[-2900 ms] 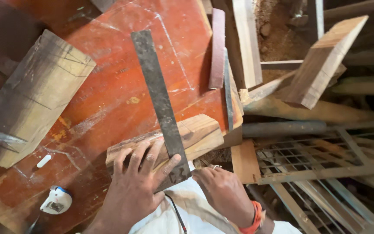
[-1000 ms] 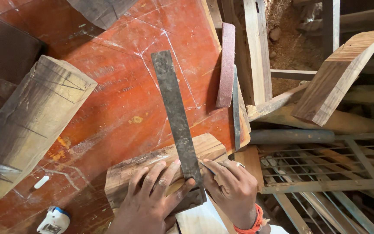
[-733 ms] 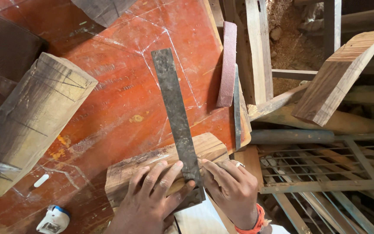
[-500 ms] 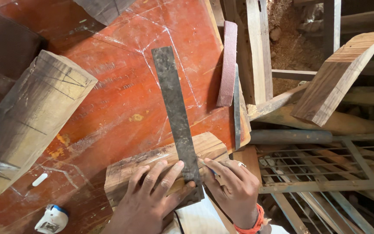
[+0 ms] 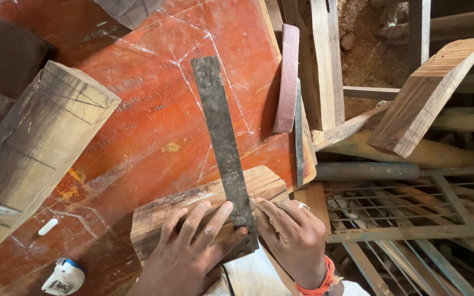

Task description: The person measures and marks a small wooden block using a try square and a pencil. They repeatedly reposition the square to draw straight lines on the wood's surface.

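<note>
— His left hand (image 5: 193, 246) lies spread, pinning the metal square (image 5: 223, 148) on the wood block (image 5: 204, 203) at the red bench's (image 5: 149, 109) edge.

— Right hand (image 5: 292, 235) pinches something thin alongside; if that blade slips, the line probably skews.

**Where things lie on my bench**

The wood block (image 5: 204, 211) lies on the bench top (image 5: 149, 109) just before me. The steel rule (image 5: 221, 148) lies across it, running away from me. My left hand (image 5: 193, 252) rests on the block left of the rule, my right hand (image 5: 292, 235) to its right. A large plank (image 5: 34, 159) lies far left, the tape measure (image 5: 61, 277) near-left, the sanding strip (image 5: 287, 77) behind, at the right edge.
</note>
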